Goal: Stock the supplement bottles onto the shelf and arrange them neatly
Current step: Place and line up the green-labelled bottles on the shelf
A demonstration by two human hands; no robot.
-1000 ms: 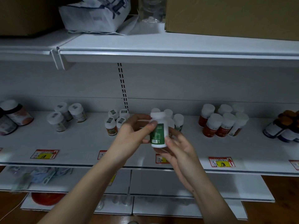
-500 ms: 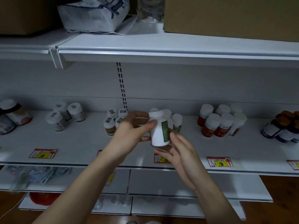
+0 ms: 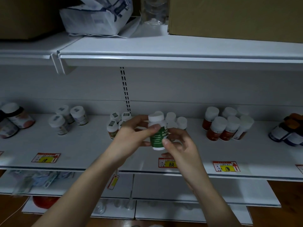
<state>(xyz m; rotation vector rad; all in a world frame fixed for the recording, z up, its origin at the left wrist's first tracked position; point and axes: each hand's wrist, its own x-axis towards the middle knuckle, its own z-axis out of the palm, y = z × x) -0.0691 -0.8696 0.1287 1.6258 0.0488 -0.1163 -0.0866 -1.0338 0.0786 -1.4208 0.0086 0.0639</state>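
A white-capped supplement bottle with a green label (image 3: 157, 134) is held upright, slightly tilted, in front of the middle shelf (image 3: 82, 145), above its front edge; the left hand (image 3: 131, 136) grips it from the left, thumb pressed across the label and fingers curled behind the bottle; the right hand (image 3: 180, 146) pinches its lower right side, thumb tip on the label near the base, the other fingers loosely bent beside it; just behind the held bottle stands a small cluster of matching white-capped bottles (image 3: 176, 120) at the back of the shelf; to their left, partly hidden by the left hand, is a group of small bottles with printed stickers on their caps (image 3: 116, 120); farther left stand three more sticker-capped bottles (image 3: 68, 118), and at the far left edge two larger dark jars (image 3: 14, 120); to the right sits a group of red-labelled bottles with white caps (image 3: 226, 125), and at the far right dark bottles with orange caps (image 3: 290, 130); red and yellow price tags (image 3: 227, 166) lie along the shelf front; the upper shelf (image 3: 164, 49) carries a cardboard box (image 3: 237, 17) and a white plastic package (image 3: 96, 15)
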